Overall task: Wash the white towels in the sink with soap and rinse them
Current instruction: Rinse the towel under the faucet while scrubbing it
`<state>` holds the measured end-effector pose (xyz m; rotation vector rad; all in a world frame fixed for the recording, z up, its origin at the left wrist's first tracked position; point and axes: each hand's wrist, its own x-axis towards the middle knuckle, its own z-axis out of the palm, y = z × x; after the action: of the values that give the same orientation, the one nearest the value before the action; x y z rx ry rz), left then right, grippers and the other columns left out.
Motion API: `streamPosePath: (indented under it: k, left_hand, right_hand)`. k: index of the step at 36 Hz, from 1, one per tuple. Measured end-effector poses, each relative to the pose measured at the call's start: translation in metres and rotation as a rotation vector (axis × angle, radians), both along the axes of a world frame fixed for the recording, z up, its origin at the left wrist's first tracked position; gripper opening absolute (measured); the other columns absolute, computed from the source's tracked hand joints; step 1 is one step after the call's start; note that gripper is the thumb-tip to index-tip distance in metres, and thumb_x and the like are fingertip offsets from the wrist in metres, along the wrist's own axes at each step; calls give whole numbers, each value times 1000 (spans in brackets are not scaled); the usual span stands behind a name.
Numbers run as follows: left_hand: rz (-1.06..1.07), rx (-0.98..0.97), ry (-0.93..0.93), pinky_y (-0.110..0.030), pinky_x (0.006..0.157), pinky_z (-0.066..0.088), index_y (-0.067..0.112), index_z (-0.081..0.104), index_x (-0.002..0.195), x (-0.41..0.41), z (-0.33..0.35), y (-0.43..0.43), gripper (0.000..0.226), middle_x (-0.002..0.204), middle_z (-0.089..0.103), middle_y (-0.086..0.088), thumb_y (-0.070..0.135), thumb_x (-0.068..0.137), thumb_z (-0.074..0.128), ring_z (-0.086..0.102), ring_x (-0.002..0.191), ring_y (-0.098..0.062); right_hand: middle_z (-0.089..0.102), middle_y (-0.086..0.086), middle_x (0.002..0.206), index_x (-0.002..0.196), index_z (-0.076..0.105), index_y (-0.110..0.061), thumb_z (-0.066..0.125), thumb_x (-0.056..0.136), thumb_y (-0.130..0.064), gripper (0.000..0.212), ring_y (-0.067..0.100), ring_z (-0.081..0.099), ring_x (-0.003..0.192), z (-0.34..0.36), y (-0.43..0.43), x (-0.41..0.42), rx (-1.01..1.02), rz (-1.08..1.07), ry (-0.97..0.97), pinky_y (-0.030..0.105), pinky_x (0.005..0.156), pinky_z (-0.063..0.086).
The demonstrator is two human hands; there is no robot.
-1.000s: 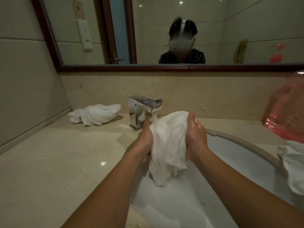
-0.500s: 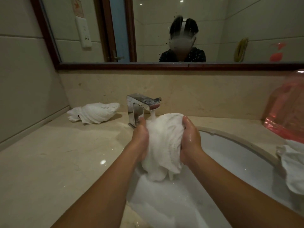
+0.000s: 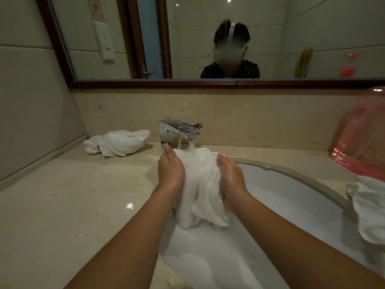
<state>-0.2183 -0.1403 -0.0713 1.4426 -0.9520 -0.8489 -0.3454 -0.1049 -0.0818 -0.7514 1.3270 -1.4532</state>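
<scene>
Water from the square chrome faucet [image 3: 180, 130] falls straight onto the top of the bunched, wet white towel [image 3: 200, 184], which a second ago hung lower and longer between the palms, with the stream landing just behind it. Since then both hands have gathered the cloth into a tighter wad and lifted it up under the spout. The left hand [image 3: 170, 170] presses in on one side, the right hand [image 3: 230, 180] on the other, and both are clenched on the towel, its loose tail hanging down over the white oval basin [image 3: 291, 195] without clearly touching it. The lower part of the basin holds pale foamy water, so the soaping seems done for this piece and the step in hand looks like rinsing: the wad squeezed under running water to drive out the suds. Two more cloths wait, or are finished; which, I cannot tell: a twisted white towel [image 3: 118, 142] lies on the beige stone counter [image 3: 62, 205] left of the faucet, and a crumpled white towel [image 3: 368, 211] is draped at the basin's right rim, below a translucent pink plastic container [image 3: 362, 138]. Water running off the raised cloth could splash onto the counter.
</scene>
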Motion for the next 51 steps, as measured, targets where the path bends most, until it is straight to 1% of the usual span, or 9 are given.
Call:
streamPosePath:
  k: [4, 11, 15, 27, 30, 36, 40, 43, 51]
  left_hand:
    - [7, -8, -31, -38, 94, 46, 1, 65, 128, 1, -2, -2, 74, 120, 70, -18, 56, 113, 17, 64, 115, -35]
    - [-14, 11, -35, -51, 112, 47, 2, 63, 136, 3, -5, -6, 79, 134, 67, -23, 60, 111, 15, 62, 126, -39]
    - [-20, 5, -45, -51, 112, 47, 1, 65, 133, 3, -4, -6, 80, 132, 68, -22, 60, 111, 15, 63, 124, -39]
    - [-5, 5, -51, -49, 110, 47, 2, 64, 135, 2, -2, -3, 76, 131, 68, -19, 57, 112, 17, 62, 123, -37]
    - [4, 40, -13, -48, 108, 48, 3, 66, 133, 3, -2, -5, 77, 130, 69, -19, 60, 111, 19, 63, 121, -37]
    - [0, 115, 170, -40, 93, 52, 5, 66, 129, 7, 1, -4, 72, 117, 73, -13, 60, 112, 22, 67, 106, -31]
    - [-96, 154, 538, -53, 92, 63, 8, 68, 123, 9, 1, -5, 71, 101, 81, -14, 68, 108, 33, 78, 94, -35]
    - [-112, 145, 622, -54, 90, 63, 5, 67, 128, 9, 7, 0, 72, 100, 81, -17, 67, 107, 36, 78, 93, -38]
    - [-161, 161, 390, -53, 85, 65, 15, 73, 120, 10, 6, 5, 88, 93, 82, -11, 89, 92, 33, 79, 88, -32]
  right_hand:
    - [77, 12, 111, 110, 74, -18, 55, 106, -33, 24, 32, 73, 105, 1, 3, 1, -7, 24, 14, 51, 100, 58]
    - [76, 13, 110, 104, 73, -16, 53, 108, -32, 26, 32, 72, 105, 1, 4, 1, -11, 28, 50, 45, 97, 56]
    - [77, 12, 109, 102, 73, -18, 52, 108, -33, 27, 32, 73, 104, 1, 4, 3, 3, 17, 43, 53, 103, 55]
    - [73, 23, 116, 110, 71, -4, 52, 107, -31, 33, 33, 71, 103, -3, 0, -1, -7, 4, 28, 44, 94, 54]
    - [76, 17, 112, 102, 74, -14, 53, 107, -33, 29, 36, 71, 110, -3, -1, 0, 5, 3, 28, 51, 104, 53]
    - [76, 9, 112, 108, 74, -20, 55, 106, -39, 27, 33, 71, 110, -6, -4, -2, 4, 15, 56, 52, 104, 55]
    - [76, -1, 113, 122, 68, -26, 60, 104, -50, 31, 19, 72, 104, -7, -4, -7, -78, 98, 141, 35, 79, 55]
    - [81, -5, 102, 116, 71, -29, 65, 97, -60, 37, 14, 78, 93, -12, -4, -7, -130, 167, 228, 34, 79, 58]
    - [79, 6, 108, 121, 72, -19, 60, 102, -58, 45, 27, 75, 100, -10, -12, -5, -36, 74, 108, 43, 87, 63]
